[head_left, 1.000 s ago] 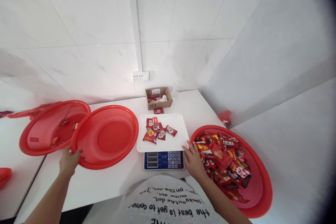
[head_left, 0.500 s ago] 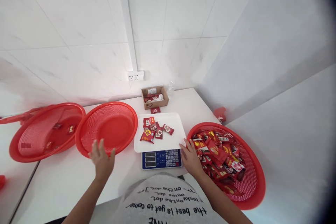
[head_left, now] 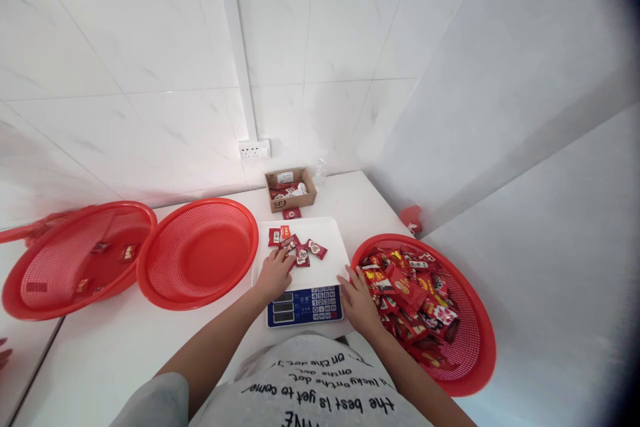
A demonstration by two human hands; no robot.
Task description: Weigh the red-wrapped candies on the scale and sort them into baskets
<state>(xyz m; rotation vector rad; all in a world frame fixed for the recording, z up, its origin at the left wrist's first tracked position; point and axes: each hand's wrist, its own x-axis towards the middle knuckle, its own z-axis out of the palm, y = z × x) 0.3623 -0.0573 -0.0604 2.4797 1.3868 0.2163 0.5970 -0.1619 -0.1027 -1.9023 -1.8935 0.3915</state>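
Note:
A digital scale with a blue keypad (head_left: 305, 305) carries a white tray (head_left: 327, 270). Several red snack packets (head_left: 303, 250) lie on the tray. My left hand (head_left: 274, 275) rests on the tray's front left part, its fingers over one packet; whether it grips the packet is hidden. My right hand (head_left: 357, 297) lies flat with its fingers apart at the tray's front right corner, holding nothing. Just right of that hand stands a red mesh basket (head_left: 481, 337) heaped with red packets (head_left: 410, 293).
An empty red basket (head_left: 197, 253) sits left of the scale. Farther left, another red basket (head_left: 75, 260) holds a few packets. A small cardboard box (head_left: 290, 188), a loose packet (head_left: 291, 213) and a clear container (head_left: 320, 172) stand near the tiled wall. A wall closes the right side.
My left hand let go of the empty basket's rim and swung right onto the scale tray, over a packet. My right hand stayed at the tray's corner. The view shifted slightly.

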